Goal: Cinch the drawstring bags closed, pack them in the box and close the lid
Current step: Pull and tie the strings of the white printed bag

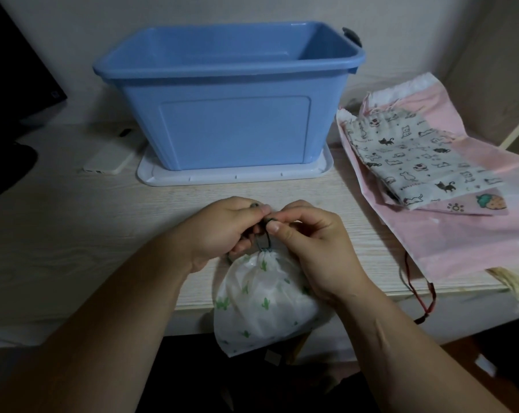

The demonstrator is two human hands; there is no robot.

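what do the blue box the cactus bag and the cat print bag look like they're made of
Blue box: moulded plastic, smooth with a soft sheen and a rolled rim. Cactus bag: thin, faintly glossy and translucent, probably plastic film. Cat print bag: matte and flat, likely woven cotton, though no weave shows.

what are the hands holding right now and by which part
The left hand and right hand both pinch the dark drawstring just above the gathered neck of the white cactus-print bag.

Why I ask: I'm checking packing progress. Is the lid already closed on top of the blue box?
No, the blue box stands open-topped, and the white lid lies flat beneath it on the desk.
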